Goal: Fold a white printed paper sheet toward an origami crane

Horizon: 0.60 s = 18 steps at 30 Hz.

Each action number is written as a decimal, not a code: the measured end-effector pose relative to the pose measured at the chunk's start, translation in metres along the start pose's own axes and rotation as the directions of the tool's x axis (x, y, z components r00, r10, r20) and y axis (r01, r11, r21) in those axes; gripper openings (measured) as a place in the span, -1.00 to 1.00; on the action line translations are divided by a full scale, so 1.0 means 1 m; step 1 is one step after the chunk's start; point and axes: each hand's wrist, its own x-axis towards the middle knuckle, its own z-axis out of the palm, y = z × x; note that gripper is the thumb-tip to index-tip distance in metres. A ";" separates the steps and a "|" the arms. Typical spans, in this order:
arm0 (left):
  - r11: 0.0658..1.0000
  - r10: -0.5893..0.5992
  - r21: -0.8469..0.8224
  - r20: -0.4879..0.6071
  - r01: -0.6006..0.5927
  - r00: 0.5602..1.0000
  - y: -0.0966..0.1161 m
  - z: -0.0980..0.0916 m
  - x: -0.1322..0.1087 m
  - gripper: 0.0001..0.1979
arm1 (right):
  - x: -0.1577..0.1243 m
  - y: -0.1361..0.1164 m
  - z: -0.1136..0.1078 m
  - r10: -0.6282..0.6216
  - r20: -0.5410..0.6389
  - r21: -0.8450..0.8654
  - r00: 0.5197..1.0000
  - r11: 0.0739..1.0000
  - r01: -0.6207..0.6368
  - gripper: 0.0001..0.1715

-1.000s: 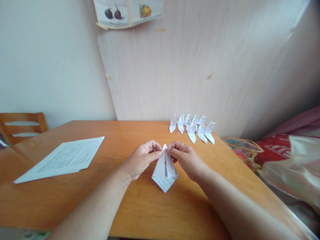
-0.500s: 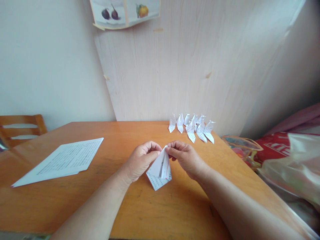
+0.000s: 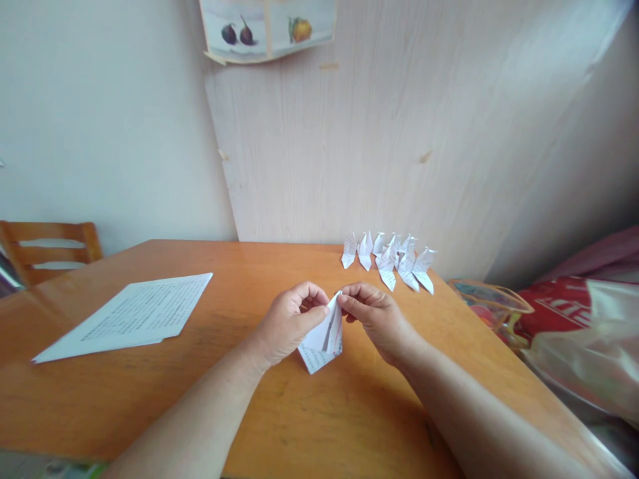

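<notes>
A half-folded piece of printed white paper (image 3: 322, 339) is held just above the orange wooden table (image 3: 150, 392), near its middle. My left hand (image 3: 289, 322) pinches the paper's upper left edge with thumb and fingers curled. My right hand (image 3: 372, 316) pinches the top tip from the right, fingers closed. The paper's pointed lower end tilts down and to the left.
Several finished folded paper figures (image 3: 389, 256) lie in a row at the table's far edge by the wood panel. A stack of printed sheets (image 3: 132, 316) lies at the left. A wooden chair (image 3: 47, 243) stands far left. Plastic bags (image 3: 574, 319) sit beside the table's right edge.
Both hands have kept their pinch while the folded paper swung from pointing straight down to tilting left and flattened shorter. The view has shifted slightly.
</notes>
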 end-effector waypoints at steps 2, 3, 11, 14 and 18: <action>1.000 0.011 -0.006 -0.009 -0.011 1.000 0.003 0.002 -0.002 -0.83 | 0.000 0.001 0.000 -0.006 0.003 0.016 1.000 1.000 0.006 -0.82; 1.000 0.017 -0.015 -0.014 -0.018 1.000 0.004 0.004 -0.002 -0.84 | 0.000 0.001 0.000 -0.009 0.005 0.025 1.000 1.000 0.009 -0.82; 0.991 0.089 0.103 -0.067 -0.082 0.994 0.006 0.006 -0.003 -0.84 | 0.000 0.002 0.000 -0.006 -0.006 0.037 1.000 0.999 0.006 -0.83; 0.958 0.188 0.241 -0.111 -0.158 0.976 0.002 0.006 -0.002 -0.88 | 0.000 0.002 -0.001 -0.002 -0.039 0.048 0.999 0.999 0.004 -0.81; 0.861 0.342 0.435 -0.112 -0.263 0.933 -0.005 0.005 -0.001 -0.80 | 0.000 0.001 0.000 0.005 -0.086 0.072 0.996 0.997 0.002 -0.79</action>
